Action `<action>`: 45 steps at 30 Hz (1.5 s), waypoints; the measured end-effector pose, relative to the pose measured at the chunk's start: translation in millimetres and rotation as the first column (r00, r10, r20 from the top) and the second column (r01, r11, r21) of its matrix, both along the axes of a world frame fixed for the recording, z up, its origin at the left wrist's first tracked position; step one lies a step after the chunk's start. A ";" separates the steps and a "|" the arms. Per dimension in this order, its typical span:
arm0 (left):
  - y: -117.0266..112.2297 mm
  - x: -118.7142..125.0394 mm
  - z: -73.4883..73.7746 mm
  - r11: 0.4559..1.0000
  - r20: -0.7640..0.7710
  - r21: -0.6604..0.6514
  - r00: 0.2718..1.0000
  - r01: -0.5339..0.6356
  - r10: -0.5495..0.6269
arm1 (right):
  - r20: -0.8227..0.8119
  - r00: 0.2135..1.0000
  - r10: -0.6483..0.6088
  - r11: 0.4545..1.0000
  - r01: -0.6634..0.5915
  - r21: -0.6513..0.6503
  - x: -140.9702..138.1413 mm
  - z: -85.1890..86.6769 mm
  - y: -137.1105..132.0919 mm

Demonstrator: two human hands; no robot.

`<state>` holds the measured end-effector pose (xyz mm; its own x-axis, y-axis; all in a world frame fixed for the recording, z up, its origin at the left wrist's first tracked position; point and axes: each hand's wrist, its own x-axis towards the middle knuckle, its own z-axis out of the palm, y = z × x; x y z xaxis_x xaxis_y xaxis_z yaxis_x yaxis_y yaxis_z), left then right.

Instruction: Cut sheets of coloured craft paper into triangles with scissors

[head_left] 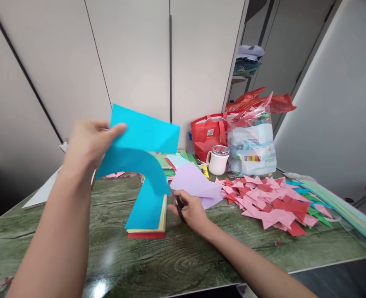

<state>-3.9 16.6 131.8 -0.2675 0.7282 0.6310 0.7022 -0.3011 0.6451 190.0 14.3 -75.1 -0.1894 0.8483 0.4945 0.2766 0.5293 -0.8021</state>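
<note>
Pale doors [133, 54] back a green wood-grain table [185, 265]. From where I stand, the left hand [91, 142] grips the blue paper [144, 128] at its left side, thumb on the face; the paper is raised and bent in a curve, its lower part over a stack [146, 235] with cream and red edges. The right hand [191, 209] holds the scissors [180, 209], fingers curled about the black handles, tips beside the curve (whether the blades are parted, I cannot tell). Caution: a slack bend could let the blades wander and leave a crooked edge; too hard a pull by the left hand could tear the paper or drag the stack askew. Count: two hands, one pair of scissors, one stack, one mug [219, 162], one yellow tube [205, 171], one red bag [205, 142], one clear bag [252, 145], at least two purple sheets [195, 182]. Pink and red shapes [272, 203] overlap too much for counting; blue layers likewise.
</note>
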 end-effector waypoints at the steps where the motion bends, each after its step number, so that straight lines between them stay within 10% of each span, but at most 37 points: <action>1: 1.8 -6.3 -2.4 0.990 0.159 0.118 0.986 -0.073 0.053 | -0.058 0.998 -0.010 0.999 0.008 -0.033 -0.1 1.1 0.0; 5: 14.7 -7.4 -32.6 0.931 0.664 0.337 0.667 0.136 -0.338 | -0.295 0.955 0.000 0.996 -0.025 -0.080 -0.8 6.9 -1.8; 9: 21.1 23.6 -79.2 0.830 0.831 0.410 0.221 0.377 -0.510 | -0.386 0.916 0.109 0.987 -0.147 -0.071 -1.9 9.8 -6.4; 14: 13.1 57.0 -124.0 0.745 0.856 0.455 -0.009 0.487 -0.517 | -0.394 0.863 0.317 0.908 -0.396 -0.137 -4.6 7.9 -11.3; 28: -5.9 81.9 -144.9 0.703 0.868 0.384 0.027 0.599 -0.496 | -0.427 0.809 0.404 0.829 -0.521 -0.204 -9.3 2.5 -11.7; 40: -6.9 84.5 -172.0 0.880 0.897 0.141 0.318 0.454 -0.307 | -0.434 0.835 0.338 0.857 -0.464 -0.225 -7.2 13.6 -13.7; 45: -7.0 81.4 -163.1 0.873 0.892 0.304 0.209 0.382 -0.402 | -0.383 0.844 0.376 0.834 -0.488 -0.257 -2.8 13.3 -10.8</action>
<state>77.4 9.6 -31.3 -0.3453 0.9181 0.1945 -0.5491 -0.3657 0.7514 187.2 3.5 -61.8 -0.4640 0.8360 0.2930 -0.2037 0.2212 -0.9537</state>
